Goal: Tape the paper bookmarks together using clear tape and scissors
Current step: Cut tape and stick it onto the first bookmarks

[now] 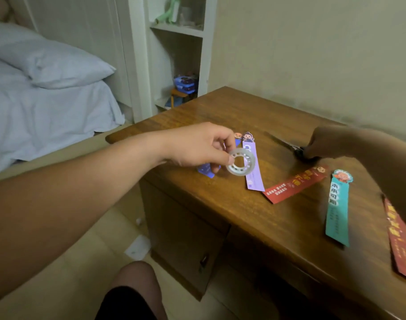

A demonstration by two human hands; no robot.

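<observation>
Left hand [197, 146] is out over the wooden desk [220, 112], thumb and fingers pinching the clear tape roll [240, 161]. The roll is held in front of the purple bookmark [255, 179], which lies flat on the desk. At that bookmark's 9 o'clock, a blue bookmark [206, 170] peeks out from under the hand.

Over at 3 o'clock of the roll is the right hand [329, 142], dark and blurred. Its fingers curl down around the handles of the scissors [289, 146], and the blades lie on the desk pointing to 10 o'clock.

At 5 o'clock of the scissors, a red bookmark [294, 184] lies slanted, its lower end just beside the purple one's foot. A teal bookmark [337, 209] sits at its 4 o'clock. A second red bookmark [400, 239] runs off the right edge.

Now the storage. At 12 o'clock of the desk's far corner stands a white shelf niche [137, 65]. Its upper compartment holds a pale green object [172, 10], too blurred to name. The lower compartment holds a stack of blue packs [184, 84]. The cabinet door [186, 227] under the desk is closed, so its contents are hidden.
</observation>
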